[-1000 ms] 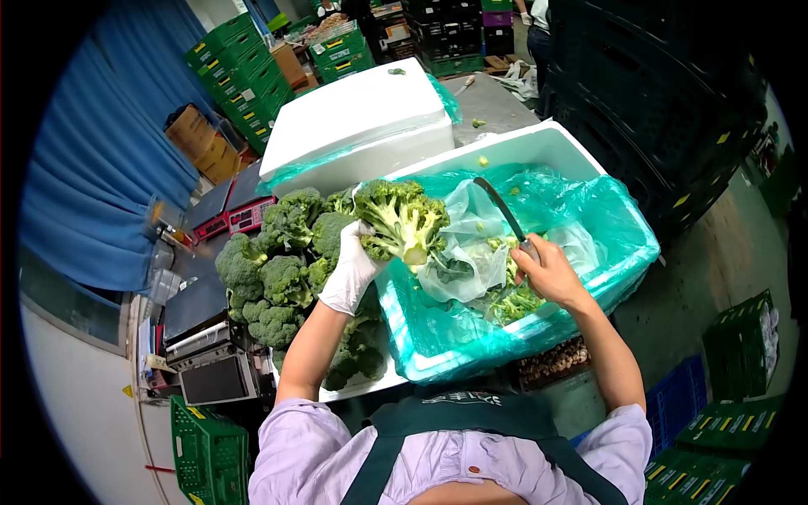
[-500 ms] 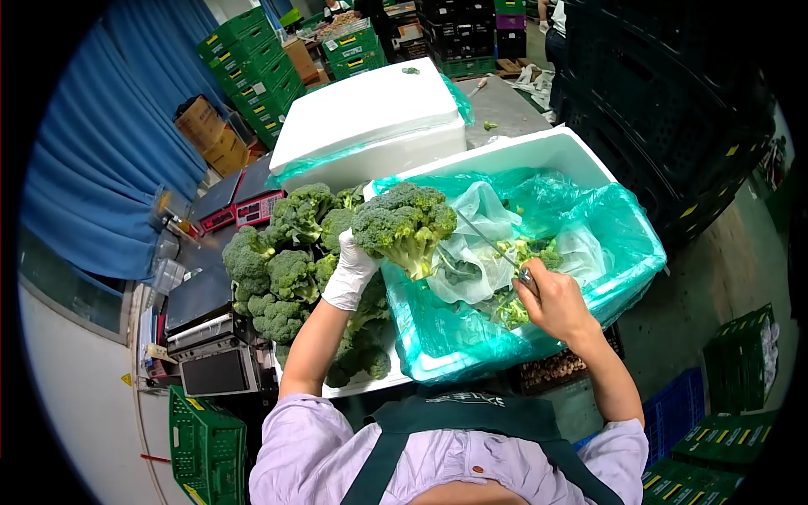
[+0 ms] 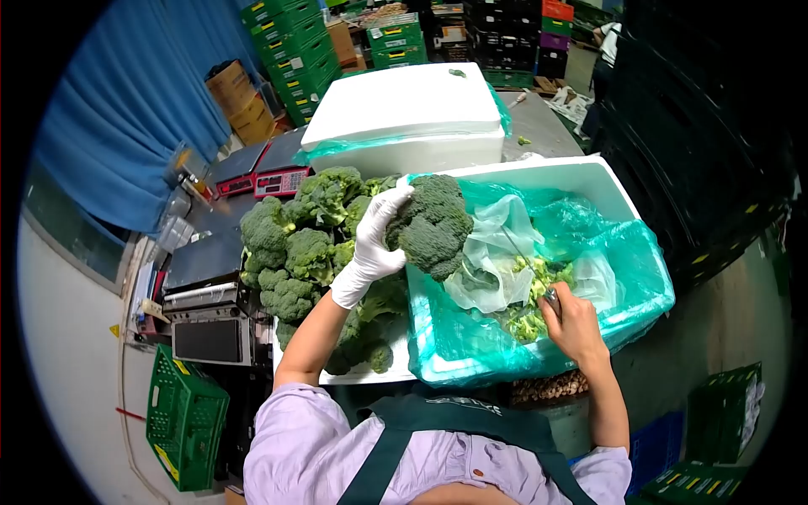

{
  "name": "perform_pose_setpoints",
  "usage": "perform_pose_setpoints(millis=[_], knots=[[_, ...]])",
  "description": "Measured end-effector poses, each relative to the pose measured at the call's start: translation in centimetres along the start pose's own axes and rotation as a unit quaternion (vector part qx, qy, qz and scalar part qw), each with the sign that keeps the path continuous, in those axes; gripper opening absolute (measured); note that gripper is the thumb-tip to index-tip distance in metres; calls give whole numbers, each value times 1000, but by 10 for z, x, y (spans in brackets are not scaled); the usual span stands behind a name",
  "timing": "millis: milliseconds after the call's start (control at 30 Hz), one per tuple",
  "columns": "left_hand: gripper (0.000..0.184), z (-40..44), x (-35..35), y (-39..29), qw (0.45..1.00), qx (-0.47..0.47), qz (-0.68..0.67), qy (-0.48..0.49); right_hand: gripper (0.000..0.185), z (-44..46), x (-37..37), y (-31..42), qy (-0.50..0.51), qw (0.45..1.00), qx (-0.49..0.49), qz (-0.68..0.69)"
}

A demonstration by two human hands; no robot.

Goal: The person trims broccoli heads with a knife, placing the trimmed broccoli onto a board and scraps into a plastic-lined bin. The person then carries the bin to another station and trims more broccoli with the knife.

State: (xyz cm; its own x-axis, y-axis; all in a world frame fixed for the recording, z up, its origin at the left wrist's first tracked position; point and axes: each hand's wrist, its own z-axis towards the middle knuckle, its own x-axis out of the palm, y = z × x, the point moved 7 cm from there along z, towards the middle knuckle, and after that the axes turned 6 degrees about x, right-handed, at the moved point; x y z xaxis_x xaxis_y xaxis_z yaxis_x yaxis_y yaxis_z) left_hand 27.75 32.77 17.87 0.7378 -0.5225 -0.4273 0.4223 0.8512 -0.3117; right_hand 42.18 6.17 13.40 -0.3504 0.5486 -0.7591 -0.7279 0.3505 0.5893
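Note:
My left hand [image 3: 379,240], in a white glove, is closed around a head of broccoli [image 3: 436,225], its dark green crown facing me and its stalk hidden. It is held over the left rim of a white foam box [image 3: 539,172] lined with green plastic film [image 3: 623,240]. My bare right hand [image 3: 576,326] grips the handle of a knife [image 3: 520,255], its thin blade pointing up and left over the box. Inside lie white translucent plastic [image 3: 488,273] and broccoli trimmings [image 3: 526,322]. Left of the box, several broccoli heads [image 3: 310,255] are piled up.
Behind stands a second foam box with a white lid [image 3: 404,105]. Red scales [image 3: 282,182] and a dark-fronted device [image 3: 209,341] are on the left. Green crates [image 3: 295,59] are stacked at the back, dark crates [image 3: 682,135] at the right. A green crate [image 3: 187,417] sits lower left.
My left hand has turned the broccoli from its stalk side to its crown. The knife remains in my right hand over the box. The whole view has shifted slightly.

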Motion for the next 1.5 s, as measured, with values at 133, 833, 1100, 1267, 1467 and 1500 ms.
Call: perform_pose_setpoints(millis=[133,833,1100,1267,1467,1500], knots=[[66,-10,-14,-28,978,128,158,42,18,2,6,-3,4,1000,-2,0],[40,-86,-124,11,960,-141,200,133,16,1,15,-13,10,998,60,26],[36,-82,-74,-24,966,-190,174,37,19,-45,-36,-64,-106,982,157,-9],[29,-111,-24,-34,941,-336,40,30,20,-89,-65,-93,-213,954,210,0],[22,-118,-2,-72,953,-281,113,17,21,-117,-110,-146,-263,924,273,-58],[22,-118,0,-75,954,-259,146,25,22,-114,-117,-152,-268,924,264,-69]])
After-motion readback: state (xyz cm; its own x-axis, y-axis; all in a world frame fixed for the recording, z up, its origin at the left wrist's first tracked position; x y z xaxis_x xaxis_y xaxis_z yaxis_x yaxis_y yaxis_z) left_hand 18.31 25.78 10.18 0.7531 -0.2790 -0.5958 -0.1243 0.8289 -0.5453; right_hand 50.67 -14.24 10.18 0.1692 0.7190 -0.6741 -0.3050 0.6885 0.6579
